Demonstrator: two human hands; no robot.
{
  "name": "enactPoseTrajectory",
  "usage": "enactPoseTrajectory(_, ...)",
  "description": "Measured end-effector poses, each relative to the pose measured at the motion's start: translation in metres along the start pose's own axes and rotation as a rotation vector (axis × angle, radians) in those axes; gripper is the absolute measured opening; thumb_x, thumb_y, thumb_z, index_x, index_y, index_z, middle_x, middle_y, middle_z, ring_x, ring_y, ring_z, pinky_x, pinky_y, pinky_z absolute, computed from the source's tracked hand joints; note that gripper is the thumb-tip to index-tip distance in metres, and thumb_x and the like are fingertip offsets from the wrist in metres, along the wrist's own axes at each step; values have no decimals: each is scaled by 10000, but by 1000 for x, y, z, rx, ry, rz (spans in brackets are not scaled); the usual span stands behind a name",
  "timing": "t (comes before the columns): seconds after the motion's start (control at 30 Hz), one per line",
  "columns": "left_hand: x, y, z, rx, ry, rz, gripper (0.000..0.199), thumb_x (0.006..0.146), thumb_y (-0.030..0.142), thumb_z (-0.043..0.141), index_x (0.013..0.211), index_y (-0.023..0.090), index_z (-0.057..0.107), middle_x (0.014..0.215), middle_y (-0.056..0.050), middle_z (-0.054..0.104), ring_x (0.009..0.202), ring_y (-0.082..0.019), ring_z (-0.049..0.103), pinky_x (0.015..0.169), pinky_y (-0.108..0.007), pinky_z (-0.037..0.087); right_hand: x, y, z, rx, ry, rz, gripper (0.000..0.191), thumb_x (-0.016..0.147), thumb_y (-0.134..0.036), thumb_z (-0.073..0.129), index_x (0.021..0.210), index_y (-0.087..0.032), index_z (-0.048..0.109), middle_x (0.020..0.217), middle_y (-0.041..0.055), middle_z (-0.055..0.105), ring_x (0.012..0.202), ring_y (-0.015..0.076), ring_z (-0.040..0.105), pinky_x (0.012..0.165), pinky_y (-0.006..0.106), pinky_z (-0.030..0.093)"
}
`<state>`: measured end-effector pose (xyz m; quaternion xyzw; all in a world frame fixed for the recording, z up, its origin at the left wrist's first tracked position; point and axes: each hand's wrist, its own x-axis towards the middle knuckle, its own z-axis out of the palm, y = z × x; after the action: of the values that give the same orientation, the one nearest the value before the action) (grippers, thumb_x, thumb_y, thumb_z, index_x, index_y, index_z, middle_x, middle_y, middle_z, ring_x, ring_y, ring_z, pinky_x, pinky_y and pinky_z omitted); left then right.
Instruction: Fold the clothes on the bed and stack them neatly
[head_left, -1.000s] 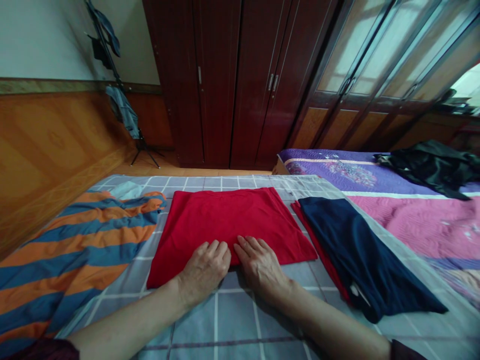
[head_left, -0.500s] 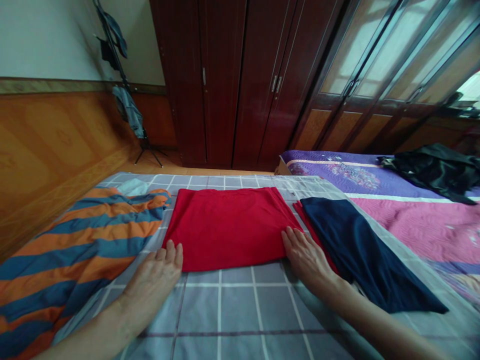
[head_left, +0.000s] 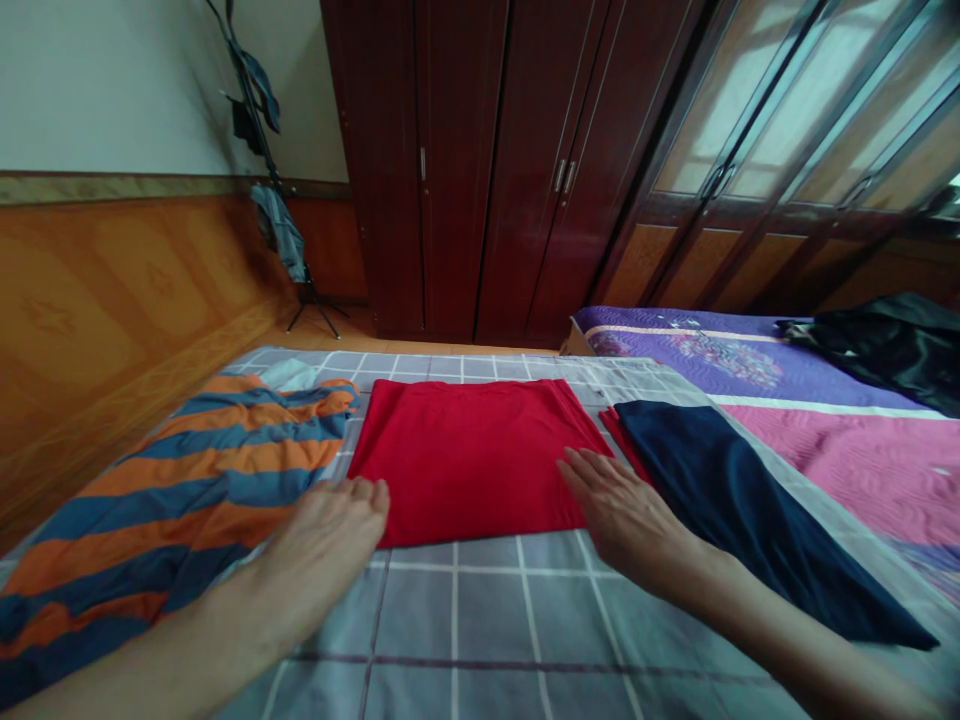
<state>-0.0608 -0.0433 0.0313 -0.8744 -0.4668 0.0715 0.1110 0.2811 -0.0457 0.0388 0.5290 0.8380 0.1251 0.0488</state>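
Observation:
A red cloth (head_left: 480, 460), folded into a flat rectangle, lies on the grey checked bedcover (head_left: 487, 620). My left hand (head_left: 341, 520) is over its near left corner, fingers stretched forward and holding nothing. Over the near right corner is my right hand (head_left: 619, 505), fingers extended and holding nothing. Whether either hand still touches the cloth is hard to tell. Right of the red cloth lies a dark blue garment (head_left: 742, 500), with a strip of red fabric (head_left: 626, 445) along its left edge. An orange and blue striped cloth (head_left: 180, 500) lies rumpled on the left.
Beyond the bed stands a dark red wardrobe (head_left: 450, 200). A coat stand (head_left: 259, 130) with hanging items is at the back left. On the right, a purple and pink bedcover (head_left: 825, 440) bears a black garment (head_left: 892, 340).
Both hands have lifted slightly from the red cloth's near corners, the right one also shifting inward over it. The view has turned a little to the left.

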Motion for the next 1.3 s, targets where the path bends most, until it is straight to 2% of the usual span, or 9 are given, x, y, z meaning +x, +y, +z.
enactPoseTrajectory(0.1,46,21,-22,-107,102,65,539,843,33,334,1369,111,422,1360,-148,500,1247,-285,465,1017,-464,361,33,-43,-11,161,60,-98,612,760,-43,398,1371,-81,425,1421,162,416,1301,300,389,1030,451,384)
enactPoseTrajectory(0.17,79,35,-22,-181,91,68,524,871,92,331,1393,74,375,1422,-170,421,1318,-284,378,1058,-454,316,54,-68,-6,257,90,-128,575,825,-128,431,1391,-42,379,1438,190,379,1323,300,353,1064,439,344)
enactPoseTrajectory(0.23,105,41,-11,-247,82,63,549,884,161,358,1425,78,319,1486,-159,316,1377,-281,266,1101,-470,242,69,-81,5,333,104,-85,574,887,-264,456,1390,-4,361,1445,226,346,1349,302,306,1095,446,290)
enactPoseTrajectory(0.33,123,36,16,-347,79,-5,554,927,322,355,1446,140,292,1516,-111,264,1404,-268,192,1124,-503,165,74,-77,24,399,81,-41,685,914,-482,427,1403,-9,343,1465,231,298,1379,303,236,1113,475,237)
enactPoseTrajectory(0.5,115,8,46,-383,112,-135,682,918,576,291,1456,158,277,1525,-132,219,1415,-285,140,1118,-533,131,48,-35,41,339,52,63,793,900,-629,311,1434,-41,303,1494,193,254,1398,303,171,1115,477,214)
enactPoseTrajectory(0.63,105,-20,57,-338,62,-294,702,911,584,296,1464,154,259,1529,-142,198,1405,-324,160,1093,-552,172,24,-1,55,241,58,257,821,891,-651,292,1423,-26,323,1481,213,279,1388,319,201,1105,480,214)
enactPoseTrajectory(0.73,101,-32,62,-309,34,-335,684,921,555,292,1467,145,245,1522,-171,205,1401,-307,193,1082,-527,211,11,14,63,190,74,399,832,884,-653,306,1413,-12,337,1469,234,294,1378,347,212,1081,508,232)
enactPoseTrajectory(0.83,100,-35,65,-290,20,-330,655,934,525,268,1466,144,245,1518,-171,220,1402,-274,204,1085,-498,221,5,18,64,181,80,470,829,880,-656,307,1412,-22,345,1468,234,297,1370,364,219,1058,517,260)
enactPoseTrajectory(1.3,102,-37,73,-267,22,-325,668,922,521,268,1469,139,243,1521,-161,217,1404,-278,195,1095,-485,219,5,18,60,225,15,485,810,880,-645,311,1434,-55,320,1483,203,284,1371,360,200,1072,495,235)
